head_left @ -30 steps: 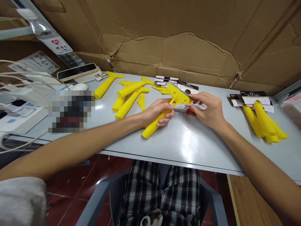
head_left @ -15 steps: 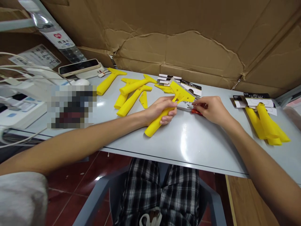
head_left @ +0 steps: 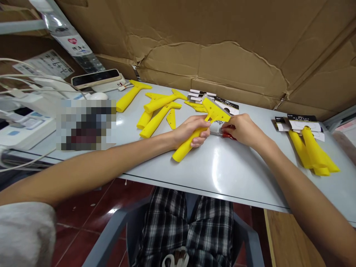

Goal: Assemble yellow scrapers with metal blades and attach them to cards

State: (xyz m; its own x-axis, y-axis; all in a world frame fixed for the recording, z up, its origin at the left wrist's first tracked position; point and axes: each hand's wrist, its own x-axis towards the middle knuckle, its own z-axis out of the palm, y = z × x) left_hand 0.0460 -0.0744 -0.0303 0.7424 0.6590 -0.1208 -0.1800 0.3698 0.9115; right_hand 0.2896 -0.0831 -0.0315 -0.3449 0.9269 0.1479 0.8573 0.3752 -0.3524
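My left hand (head_left: 194, 130) is closed around the handle of a yellow scraper (head_left: 185, 149). The scraper's wide triangular head points away to the upper right, with a metal strip along its far edge. My right hand (head_left: 241, 128) is closed at the red handle of a screwdriver (head_left: 228, 136), just beside the scraper head. The screwdriver's thin shaft points left, low over the table. Its fingertips are partly hidden, so whether they also pinch something small I cannot tell. Small dark bits (head_left: 218, 122), perhaps screws, show just below the scraper head.
Several yellow scraper handles (head_left: 155, 119) and a loose yellow plate (head_left: 171, 119) lie left of my hands. Carded packages (head_left: 226, 105) lie behind; yellow scrapers with cards (head_left: 315, 150) lie right. A phone (head_left: 96, 78), bottle (head_left: 71, 40) and power strips (head_left: 30, 129) stand left. Cardboard (head_left: 211, 59) backs the table.
My right hand has shifted slightly left and nearer the scraper head, and the screwdriver has moved left and a little toward me. My left hand keeps its hold on the scraper.
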